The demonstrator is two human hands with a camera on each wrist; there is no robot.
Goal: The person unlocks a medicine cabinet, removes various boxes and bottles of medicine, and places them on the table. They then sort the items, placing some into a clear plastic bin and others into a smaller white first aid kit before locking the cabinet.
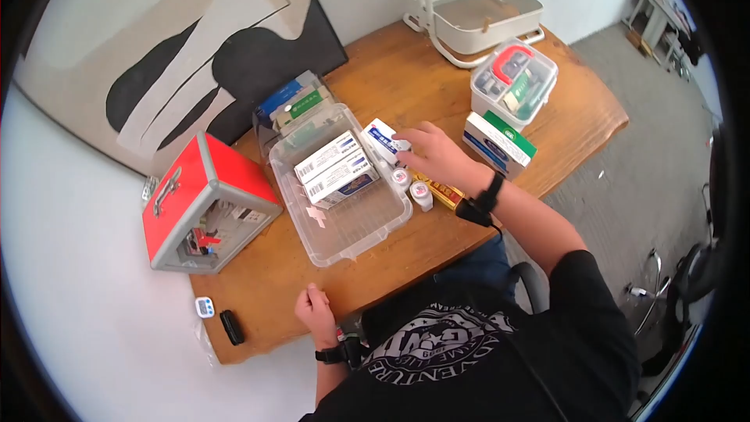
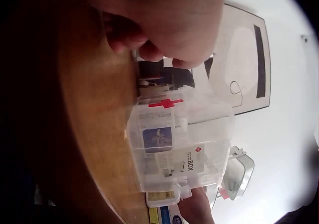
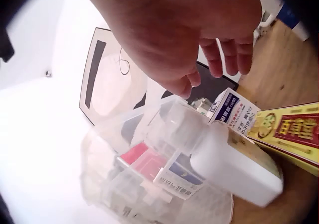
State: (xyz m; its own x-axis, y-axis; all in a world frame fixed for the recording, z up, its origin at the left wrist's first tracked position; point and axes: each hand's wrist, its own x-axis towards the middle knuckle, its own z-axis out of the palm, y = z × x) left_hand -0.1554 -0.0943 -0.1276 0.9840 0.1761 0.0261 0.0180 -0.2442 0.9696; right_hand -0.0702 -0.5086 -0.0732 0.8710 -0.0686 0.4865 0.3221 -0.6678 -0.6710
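Head: right hand [image 1: 439,158] near bin edge [image 1: 408,207]

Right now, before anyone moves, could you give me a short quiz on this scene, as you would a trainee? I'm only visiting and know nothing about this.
1. True or false: the red case stands on the table, beside the clear bin.
2. Which of these lies inside that bin?
A) the yellow box
B) the white boxes
C) the framed picture
3. Fill in the blank: of the person's two hands, the one nearer the white bottles is the ____.

Key: 1 true; 2 B; 3 right hand.
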